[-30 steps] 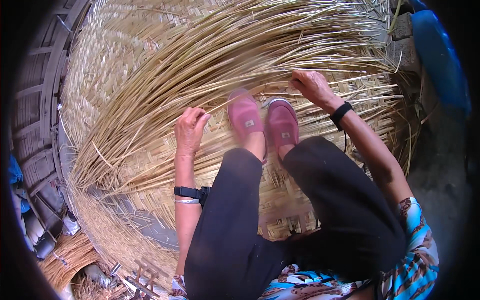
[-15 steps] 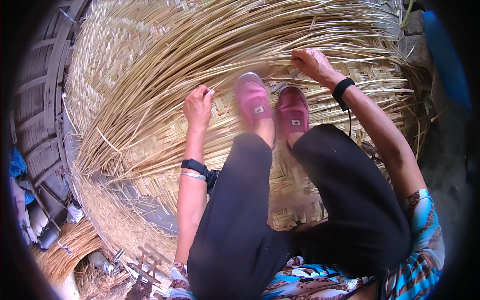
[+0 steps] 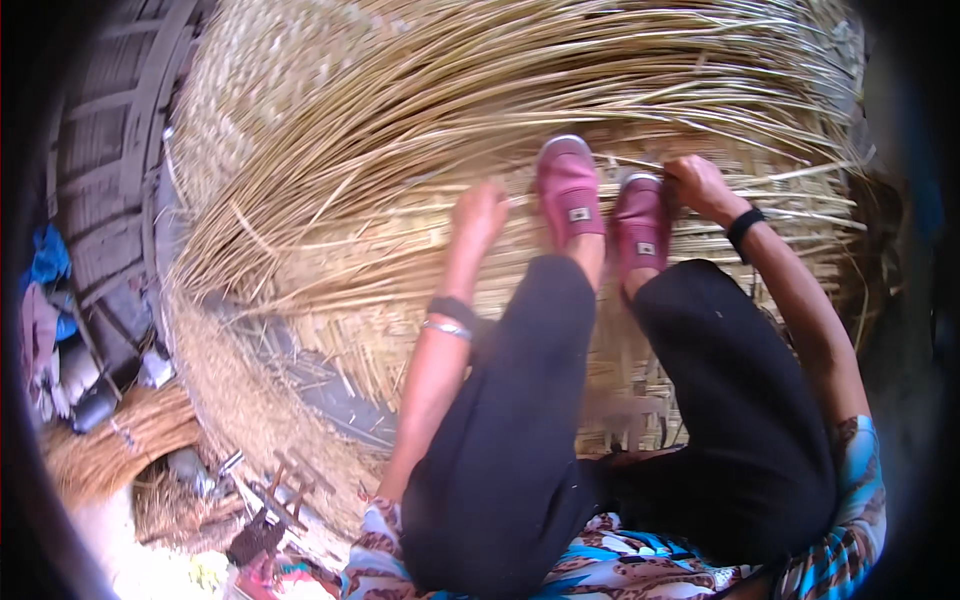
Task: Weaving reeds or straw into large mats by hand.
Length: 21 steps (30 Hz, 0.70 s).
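My left hand (image 3: pixel 482 210) is blurred and looks closed, over the woven mat (image 3: pixel 400 235) to the left of my left shoe (image 3: pixel 568 190). Whatever its fingers hold is hidden by the smear. Close beside the toe of my right shoe (image 3: pixel 641 225), my right hand (image 3: pixel 702 188) is closed, fingertips pressed together and turned toward the shoe. I cannot make out what is in them. Beyond both hands a thick, curved spread of long, pale straw stalks (image 3: pixel 480 75) runs across the mat. Thinner, loose stalks (image 3: pixel 785 205) lie near my right hand.
A dark slatted panel (image 3: pixel 115 110) stands along the left side. Blue plastic (image 3: pixel 50 255), other clutter and a brown bundle of fibre (image 3: pixel 125 440) lie at the lower left. A small wooden frame (image 3: pixel 290 490) stands near it. Both my shoes rest on the mat.
The whole view has shifted, so the scene sits further right. My left hand has come closer to my left shoe. The right hand has drawn back toward me, beside the right shoe's toe.
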Each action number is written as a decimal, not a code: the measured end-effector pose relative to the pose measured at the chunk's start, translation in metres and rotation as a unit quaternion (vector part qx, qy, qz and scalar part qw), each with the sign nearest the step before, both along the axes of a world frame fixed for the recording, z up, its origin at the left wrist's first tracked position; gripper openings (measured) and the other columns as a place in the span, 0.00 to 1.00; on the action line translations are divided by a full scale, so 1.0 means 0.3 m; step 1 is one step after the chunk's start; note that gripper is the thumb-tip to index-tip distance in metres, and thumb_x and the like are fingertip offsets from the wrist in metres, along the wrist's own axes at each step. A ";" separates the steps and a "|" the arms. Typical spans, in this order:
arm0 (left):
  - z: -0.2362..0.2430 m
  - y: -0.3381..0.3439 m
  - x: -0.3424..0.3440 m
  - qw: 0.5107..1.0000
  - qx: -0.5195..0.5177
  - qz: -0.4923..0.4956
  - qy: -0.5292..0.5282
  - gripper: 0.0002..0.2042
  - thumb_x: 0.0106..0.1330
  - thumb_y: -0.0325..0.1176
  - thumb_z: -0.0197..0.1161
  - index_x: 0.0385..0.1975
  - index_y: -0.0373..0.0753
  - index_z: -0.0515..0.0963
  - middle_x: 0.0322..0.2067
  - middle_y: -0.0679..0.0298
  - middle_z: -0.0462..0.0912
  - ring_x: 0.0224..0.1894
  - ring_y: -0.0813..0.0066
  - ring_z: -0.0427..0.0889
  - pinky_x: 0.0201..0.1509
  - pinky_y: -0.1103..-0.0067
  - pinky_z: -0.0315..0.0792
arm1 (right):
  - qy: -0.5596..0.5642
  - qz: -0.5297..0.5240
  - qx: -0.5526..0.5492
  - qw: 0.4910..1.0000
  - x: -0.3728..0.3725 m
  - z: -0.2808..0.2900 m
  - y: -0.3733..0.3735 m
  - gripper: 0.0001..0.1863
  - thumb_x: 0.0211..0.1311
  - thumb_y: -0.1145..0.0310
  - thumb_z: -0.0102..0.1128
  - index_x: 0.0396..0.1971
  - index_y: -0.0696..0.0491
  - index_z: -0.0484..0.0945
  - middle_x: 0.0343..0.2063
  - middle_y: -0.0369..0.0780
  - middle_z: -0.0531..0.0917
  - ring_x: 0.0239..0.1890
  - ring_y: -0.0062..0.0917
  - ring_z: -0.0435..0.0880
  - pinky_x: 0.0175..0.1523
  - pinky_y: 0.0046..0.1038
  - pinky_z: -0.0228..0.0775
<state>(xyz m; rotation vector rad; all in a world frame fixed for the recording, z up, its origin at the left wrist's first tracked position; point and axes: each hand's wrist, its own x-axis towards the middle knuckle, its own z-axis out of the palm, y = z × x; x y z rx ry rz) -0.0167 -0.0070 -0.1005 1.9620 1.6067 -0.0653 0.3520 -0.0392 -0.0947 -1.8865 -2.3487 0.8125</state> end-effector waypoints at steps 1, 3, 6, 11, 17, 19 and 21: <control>0.005 -0.004 0.017 1.000 0.005 0.003 -0.014 0.12 0.55 0.42 0.63 0.26 0.39 0.80 0.27 0.51 0.82 0.35 0.50 0.81 0.41 0.62 0.74 | 0.006 0.005 0.013 1.000 0.011 -0.004 -0.005 0.06 0.51 0.68 0.58 0.23 0.55 0.78 0.22 0.49 0.80 0.31 0.45 0.81 0.37 0.43 0.73; 0.031 -0.013 0.012 1.000 0.010 0.015 -0.008 0.11 0.55 0.41 0.64 0.25 0.38 0.80 0.28 0.51 0.82 0.36 0.50 0.81 0.42 0.62 0.74 | 0.003 0.014 0.007 1.000 0.001 -0.012 -0.012 0.06 0.51 0.69 0.58 0.22 0.56 0.78 0.22 0.49 0.80 0.32 0.46 0.81 0.37 0.43 0.72; 0.090 -0.030 -0.015 0.998 0.053 -0.022 0.039 0.08 0.55 0.37 0.63 0.26 0.38 0.81 0.26 0.51 0.82 0.36 0.53 0.82 0.40 0.63 0.75 | 0.005 0.018 0.041 0.999 -0.038 -0.023 -0.013 0.07 0.53 0.69 0.55 0.23 0.56 0.77 0.22 0.51 0.79 0.31 0.49 0.79 0.35 0.46 0.69; 0.271 -0.055 0.088 0.981 0.106 -0.091 0.133 0.05 0.56 0.29 0.59 0.25 0.39 0.82 0.22 0.53 0.81 0.31 0.57 0.83 0.33 0.65 0.76 | -0.018 -0.003 0.040 0.999 0.006 -0.021 -0.029 0.07 0.53 0.69 0.55 0.22 0.56 0.77 0.22 0.51 0.79 0.29 0.48 0.79 0.35 0.45 0.70; 0.082 -0.018 -0.113 0.994 0.068 -0.071 0.053 0.09 0.57 0.34 0.58 0.31 0.36 0.80 0.31 0.51 0.80 0.39 0.56 0.80 0.43 0.63 0.73 | -0.027 -0.038 -0.014 0.999 0.007 -0.047 -0.018 0.05 0.48 0.71 0.56 0.20 0.56 0.78 0.21 0.50 0.80 0.30 0.47 0.81 0.36 0.45 0.73; 0.060 -0.028 -0.113 0.994 0.027 -0.076 0.071 0.09 0.56 0.33 0.60 0.32 0.36 0.80 0.33 0.51 0.79 0.41 0.56 0.79 0.47 0.63 0.72 | 0.019 -0.036 0.009 0.999 0.002 -0.013 -0.026 0.06 0.49 0.70 0.55 0.21 0.56 0.78 0.21 0.51 0.80 0.30 0.47 0.81 0.36 0.45 0.72; 0.040 -0.038 -0.103 0.997 0.058 -0.037 -0.025 0.12 0.54 0.37 0.64 0.31 0.35 0.80 0.30 0.54 0.77 0.38 0.57 0.78 0.45 0.66 0.70 | 0.020 -0.044 -0.003 0.999 0.015 0.004 -0.016 0.06 0.50 0.71 0.53 0.21 0.55 0.78 0.21 0.51 0.80 0.30 0.47 0.81 0.36 0.44 0.72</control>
